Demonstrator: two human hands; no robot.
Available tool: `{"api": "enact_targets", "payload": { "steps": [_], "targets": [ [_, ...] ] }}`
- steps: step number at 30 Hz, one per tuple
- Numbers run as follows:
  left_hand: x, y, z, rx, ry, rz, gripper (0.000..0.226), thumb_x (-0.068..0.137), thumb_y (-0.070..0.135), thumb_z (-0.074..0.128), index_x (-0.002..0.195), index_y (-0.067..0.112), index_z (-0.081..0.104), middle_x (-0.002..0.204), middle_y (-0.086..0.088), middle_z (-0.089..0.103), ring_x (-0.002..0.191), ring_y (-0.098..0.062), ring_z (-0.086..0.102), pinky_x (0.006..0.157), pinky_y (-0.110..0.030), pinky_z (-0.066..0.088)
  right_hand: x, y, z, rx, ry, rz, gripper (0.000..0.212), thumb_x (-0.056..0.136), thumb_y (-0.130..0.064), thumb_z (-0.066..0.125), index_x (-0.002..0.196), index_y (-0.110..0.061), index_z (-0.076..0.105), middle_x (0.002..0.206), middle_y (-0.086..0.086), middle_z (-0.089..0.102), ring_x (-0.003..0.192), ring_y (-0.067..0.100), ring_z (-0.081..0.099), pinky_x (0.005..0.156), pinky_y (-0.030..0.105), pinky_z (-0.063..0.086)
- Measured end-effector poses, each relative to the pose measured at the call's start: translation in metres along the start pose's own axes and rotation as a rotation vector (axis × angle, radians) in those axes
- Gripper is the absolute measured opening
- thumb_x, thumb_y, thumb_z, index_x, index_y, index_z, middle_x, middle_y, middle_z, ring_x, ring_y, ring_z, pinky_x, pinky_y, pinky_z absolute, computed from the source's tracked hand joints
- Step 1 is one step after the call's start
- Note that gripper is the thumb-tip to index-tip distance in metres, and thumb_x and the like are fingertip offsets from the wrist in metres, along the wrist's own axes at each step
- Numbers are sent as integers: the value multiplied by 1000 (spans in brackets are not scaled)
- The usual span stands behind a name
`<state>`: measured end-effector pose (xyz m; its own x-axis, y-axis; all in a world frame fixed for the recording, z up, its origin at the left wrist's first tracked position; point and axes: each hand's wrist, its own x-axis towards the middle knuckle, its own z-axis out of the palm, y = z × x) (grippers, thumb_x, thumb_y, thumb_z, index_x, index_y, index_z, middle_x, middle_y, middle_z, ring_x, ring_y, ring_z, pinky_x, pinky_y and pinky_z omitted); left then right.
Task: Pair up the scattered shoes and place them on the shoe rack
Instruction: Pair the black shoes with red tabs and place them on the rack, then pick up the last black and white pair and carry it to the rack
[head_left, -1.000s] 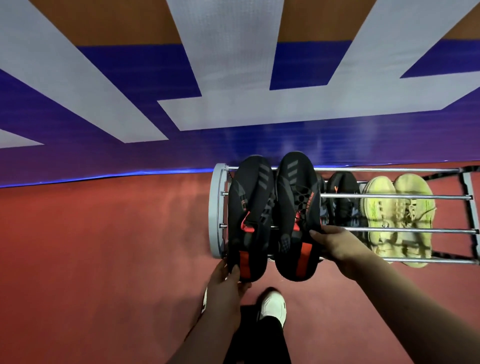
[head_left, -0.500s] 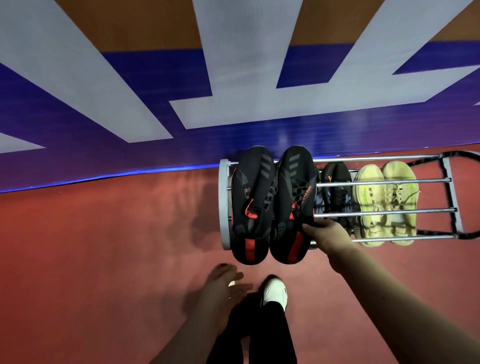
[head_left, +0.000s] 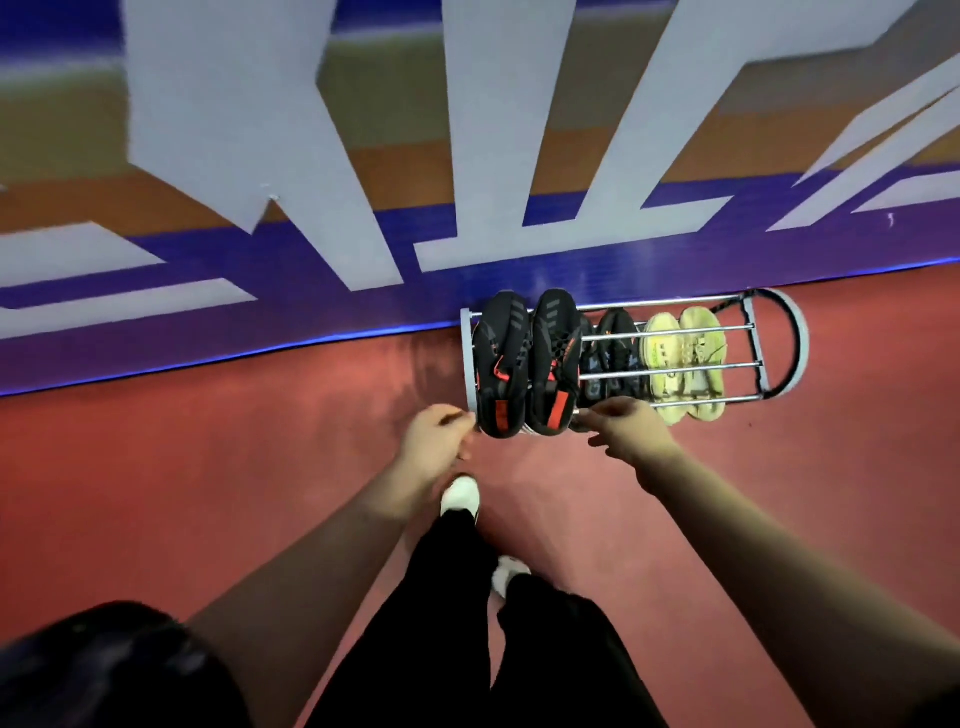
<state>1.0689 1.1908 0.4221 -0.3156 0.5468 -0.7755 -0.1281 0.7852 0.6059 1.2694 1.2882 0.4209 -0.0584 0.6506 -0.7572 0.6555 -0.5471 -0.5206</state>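
A metal shoe rack (head_left: 696, 329) stands against the wall on the red floor. On its top bars at the left end lies a pair of black shoes with orange marks (head_left: 527, 364), side by side, heels toward me. Lower in the rack sit a dark pair (head_left: 615, 353) and a pale yellow pair (head_left: 683, 364). My left hand (head_left: 434, 441) hovers just left of the black pair's heels, fingers loosely curled, holding nothing. My right hand (head_left: 626, 426) hangs at the rack's front bar beside the right black shoe, fingers spread, gripping nothing.
The wall (head_left: 311, 208) behind the rack carries large white shapes on blue and orange. My legs in black trousers and white shoes (head_left: 460, 496) stand on the red floor (head_left: 208, 493) just in front of the rack.
Both hands have let go of the black shoes, which now rest on the rack. My head has risen and pulled back, so the rack looks smaller and further off.
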Motion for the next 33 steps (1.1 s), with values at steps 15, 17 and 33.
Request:
{"api": "enact_targets", "payload": {
  "steps": [15,17,33],
  "targets": [
    [-214,15,-58,-333,183,227,16,92,16,57,76,15,57,64,-4,58,36,-7,48,47,-22,34,-170,-60,-9,113,-324,-247,12,93,-17,57,83,-10,56,71,9,57,55,18,48,47,21,31],
    [-236,7,-88,-399,261,261,17,91,16,58,74,16,56,63,-5,57,35,-7,47,47,-20,33,-189,-76,16,47,-372,-284,11,92,-19,58,85,-11,57,73,6,60,56,15,54,45,20,34],
    [-410,-234,-421,-726,790,233,17,89,18,60,73,14,56,63,-6,57,41,-11,46,45,-18,34,-412,-137,432,-404,-804,-432,10,91,-27,59,87,-19,57,80,-1,65,65,12,60,57,22,38]
  ]
}}
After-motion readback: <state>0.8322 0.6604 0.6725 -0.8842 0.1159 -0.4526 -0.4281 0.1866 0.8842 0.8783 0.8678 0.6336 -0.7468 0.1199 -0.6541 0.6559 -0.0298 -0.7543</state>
